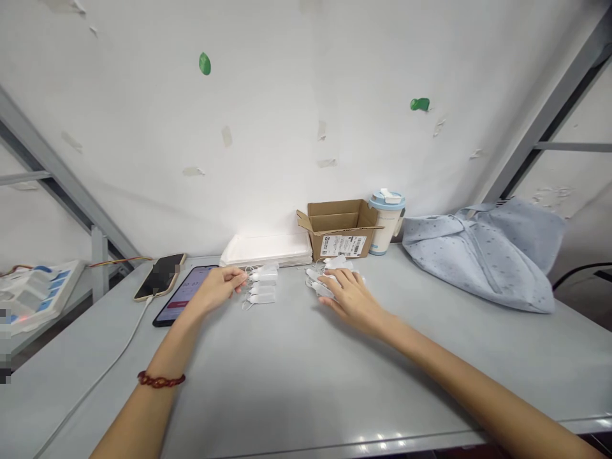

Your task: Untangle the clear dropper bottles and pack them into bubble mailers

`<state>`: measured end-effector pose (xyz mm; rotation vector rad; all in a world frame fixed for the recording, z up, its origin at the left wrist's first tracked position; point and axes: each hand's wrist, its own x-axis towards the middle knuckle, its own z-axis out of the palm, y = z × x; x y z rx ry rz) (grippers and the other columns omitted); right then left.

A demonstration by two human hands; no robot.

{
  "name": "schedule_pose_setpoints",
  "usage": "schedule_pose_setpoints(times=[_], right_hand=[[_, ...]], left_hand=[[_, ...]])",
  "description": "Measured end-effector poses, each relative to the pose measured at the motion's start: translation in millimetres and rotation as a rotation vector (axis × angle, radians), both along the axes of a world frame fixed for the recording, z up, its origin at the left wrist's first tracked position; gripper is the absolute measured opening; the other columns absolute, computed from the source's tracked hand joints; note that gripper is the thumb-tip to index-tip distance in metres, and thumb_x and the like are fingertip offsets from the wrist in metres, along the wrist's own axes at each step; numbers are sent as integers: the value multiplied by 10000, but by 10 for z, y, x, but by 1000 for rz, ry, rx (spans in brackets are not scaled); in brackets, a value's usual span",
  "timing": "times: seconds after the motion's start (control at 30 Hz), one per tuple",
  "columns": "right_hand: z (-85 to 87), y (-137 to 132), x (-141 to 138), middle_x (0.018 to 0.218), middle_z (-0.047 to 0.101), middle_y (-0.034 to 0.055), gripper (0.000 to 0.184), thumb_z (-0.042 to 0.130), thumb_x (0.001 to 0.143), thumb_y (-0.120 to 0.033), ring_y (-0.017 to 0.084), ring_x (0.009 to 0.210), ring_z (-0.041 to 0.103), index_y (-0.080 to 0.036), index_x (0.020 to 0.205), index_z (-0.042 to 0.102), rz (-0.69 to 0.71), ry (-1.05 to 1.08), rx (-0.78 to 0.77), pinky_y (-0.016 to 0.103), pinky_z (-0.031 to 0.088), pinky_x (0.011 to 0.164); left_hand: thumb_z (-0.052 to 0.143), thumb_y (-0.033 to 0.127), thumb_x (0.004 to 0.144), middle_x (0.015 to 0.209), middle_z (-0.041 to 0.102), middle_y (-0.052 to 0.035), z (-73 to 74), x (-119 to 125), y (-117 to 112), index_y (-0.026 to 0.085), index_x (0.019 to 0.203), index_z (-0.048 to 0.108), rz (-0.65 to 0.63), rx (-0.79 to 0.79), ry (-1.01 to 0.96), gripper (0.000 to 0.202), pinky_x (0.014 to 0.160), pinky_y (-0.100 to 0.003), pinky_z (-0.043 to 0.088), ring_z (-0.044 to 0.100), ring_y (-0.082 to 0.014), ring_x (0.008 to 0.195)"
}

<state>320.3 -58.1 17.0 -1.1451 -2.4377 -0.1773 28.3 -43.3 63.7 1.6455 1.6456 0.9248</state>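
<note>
My left hand (pixel 217 288) rests on the grey table (pixel 296 370), its fingers curled in a pinch at the strings of a small stack of white tags (pixel 263 285). A red bead bracelet (pixel 161 380) circles that wrist. My right hand (pixel 348 292) lies farther right with fingers stretched flat over a loose pile of white tags (pixel 329 271), touching them. The two hands are about a hand's width apart.
Behind the hands lie a white tray stack (pixel 268 250), an open cardboard box (pixel 338 228) and a lidded cup (pixel 386 222). Two phones (pixel 160 275) (pixel 184 294) with a white cable lie at left. A pale blue cloth bag (pixel 482 255) fills the right.
</note>
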Motion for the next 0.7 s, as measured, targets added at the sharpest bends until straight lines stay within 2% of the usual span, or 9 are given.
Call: schedule_pose_setpoints(times=[0.23, 0.37, 0.57, 0.7], right_hand=[[13, 216, -100, 1120, 551, 169, 368, 392, 922, -401, 316, 1103, 424, -199, 1197, 527, -38, -129, 6, 560, 303, 889], [16, 285, -191, 1022, 588, 146, 390, 347, 929, -440, 325, 1099, 424, -198, 1134, 574, -63, -219, -32, 629, 215, 918], [27, 346, -248, 946, 609, 107, 406, 297, 945, -435, 299, 1049, 451, -201, 1033, 618, -68, -240, -87, 620, 167, 942], [81, 288, -192, 972, 591, 105, 301, 355, 945, -345, 252, 1019, 475, -196, 1040, 599, -59, -108, -45, 573, 169, 966]], left_hand=[[577, 394, 638, 522, 569, -9, -140, 29, 67, 155, 554, 594, -12, -21, 54, 254, 450, -234, 369, 505, -129, 463], [554, 402, 644, 541, 599, -19, -198, 8, 100, 155, 576, 601, 39, 4, 135, 261, 501, -261, 387, 528, -148, 463], [504, 387, 682, 545, 622, -28, -236, -14, 131, 170, 691, 620, 176, 99, 319, 247, 628, -312, 409, 593, -226, 583], [460, 365, 733, 698, 671, -65, -229, 55, 89, 168, 804, 629, 202, 171, 382, 269, 691, -322, 416, 613, -252, 730]])
